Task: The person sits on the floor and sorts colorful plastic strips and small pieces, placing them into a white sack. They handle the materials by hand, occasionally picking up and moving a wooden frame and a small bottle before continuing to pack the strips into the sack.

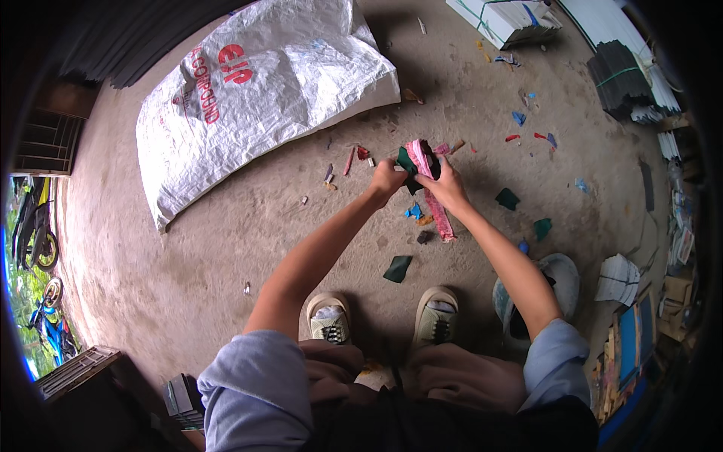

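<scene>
Out in front of me, low over the concrete floor, my two hands are close together. My left hand [387, 181] is closed on a dark green scrap [405, 160], which looks like cloth or thin sheet. My right hand [447, 184] grips a bunched pink strip [419, 157] that presses against the green scrap. Something dark shows at the bundle's top, too small to name. A longer pink and red strip [440, 217] trails below toward the floor; whether it joins the bundle I cannot tell. Bright blue bits [413, 212] lie beside it.
A large white woven sack [279, 83] with red print lies at the far left. More green scraps [398, 269] and small coloured litter dot the concrete floor [226, 248]. A grey bucket [559, 280] stands by my right forearm. Tied stacks [621, 75] line the right side.
</scene>
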A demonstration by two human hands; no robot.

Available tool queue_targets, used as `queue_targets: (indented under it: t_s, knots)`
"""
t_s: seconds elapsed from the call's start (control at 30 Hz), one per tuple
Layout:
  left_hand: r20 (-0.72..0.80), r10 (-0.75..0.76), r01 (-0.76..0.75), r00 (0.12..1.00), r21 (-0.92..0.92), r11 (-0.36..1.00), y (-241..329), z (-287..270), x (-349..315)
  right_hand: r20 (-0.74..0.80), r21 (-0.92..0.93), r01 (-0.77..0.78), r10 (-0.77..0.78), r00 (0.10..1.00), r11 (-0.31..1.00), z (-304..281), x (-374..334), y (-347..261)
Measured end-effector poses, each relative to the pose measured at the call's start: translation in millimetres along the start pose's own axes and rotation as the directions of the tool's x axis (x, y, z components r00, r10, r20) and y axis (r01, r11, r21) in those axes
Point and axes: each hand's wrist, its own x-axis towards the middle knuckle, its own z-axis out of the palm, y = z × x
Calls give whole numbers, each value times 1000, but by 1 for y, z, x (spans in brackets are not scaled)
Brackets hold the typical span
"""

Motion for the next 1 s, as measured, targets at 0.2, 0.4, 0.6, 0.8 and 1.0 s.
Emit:
queue_targets:
  t_s: [0.2, 0.4, 0.6, 0.8, 1.0]
  knots:
    - [123, -18, 73, 992, -462, 884, 30, 9, -26, -74, -31, 46, -49, 996, 998, -19, -7, -2]
    - [317, 315, -445, 895, 557, 702, -2, -20, -53, -44, -253, 37, -50, 998, 967, -50, -21, 34]
    - [843, 207, -866, 497, 495, 64, -63, -10, -125, 46, -444, 18, 3, 999, 896, -58, -49, 35]
    - [795, 164, -809, 584, 554, 195, -76, -6, -125, 83, -438, 93, -63, 995, 894, -64, -55, 47]
    - [617, 591, -847, 519, 464, 260, -37, 19, -103, 43, -471, 31, -12, 999, 882, -76, -57, 58]
